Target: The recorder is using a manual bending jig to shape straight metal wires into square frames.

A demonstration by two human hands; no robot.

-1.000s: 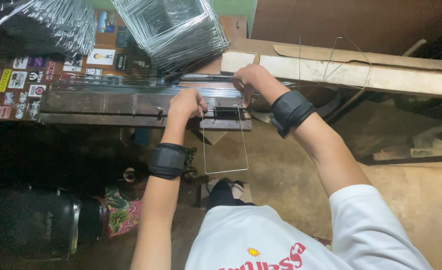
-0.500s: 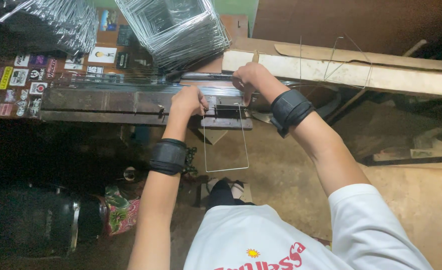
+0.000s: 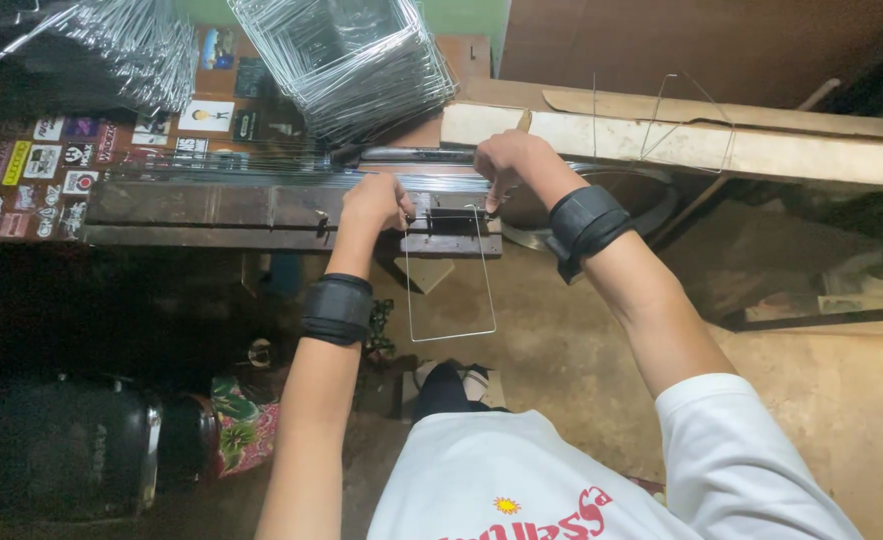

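hands meet at a bent wire frame (image 3: 450, 290) on the bench (image 3: 212, 205): left hand (image 3: 375, 202) fingers pinch its top-left corner, right hand (image 3: 505, 160) fingers pinch its top-right; stacked wire frames (image 3: 347, 60) lie at 11 o'clock.

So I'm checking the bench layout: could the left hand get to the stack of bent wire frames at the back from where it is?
Probably yes. The left hand grips the wire frame at the jig, and the stack of wire frames lies just beyond with nothing between, though it must let go first.

Wire frame's (image 3: 451, 300) top end hidden behind both hands (image 3: 377, 203) — stack of wire frames (image 3: 347, 60) cut off at top edge.
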